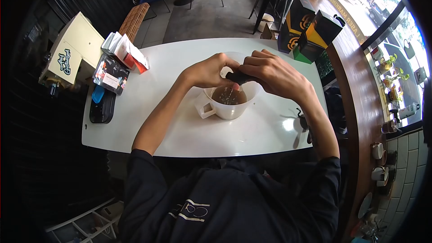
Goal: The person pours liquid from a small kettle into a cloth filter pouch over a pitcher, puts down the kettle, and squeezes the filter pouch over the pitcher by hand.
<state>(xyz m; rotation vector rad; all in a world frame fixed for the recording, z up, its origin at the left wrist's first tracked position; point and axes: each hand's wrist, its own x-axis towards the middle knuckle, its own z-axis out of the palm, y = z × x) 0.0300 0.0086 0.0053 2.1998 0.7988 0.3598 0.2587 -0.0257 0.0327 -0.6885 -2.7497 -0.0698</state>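
On the white table stands a translucent plastic jug (230, 112) with its handle to the left, holding brown liquid (227, 95) with small pale specks on its surface. Both hands meet just above the jug's opening. My left hand (209, 69) is closed, thumb and fingers curled round something largely hidden. My right hand (274, 72) is wrapped over a dark, thick object (239, 78) that points to my left hand; its kind cannot be made out. A small pinkish-red spot shows below it, over the liquid.
Packets and a printed box (110, 74) stand at the table's left, beside a black tray (101, 110) with a blue item. Black-and-yellow boxes (310, 31) stand at the back right. A wooden counter (355, 99) runs along the right, with cups (378, 150) at its outer side.
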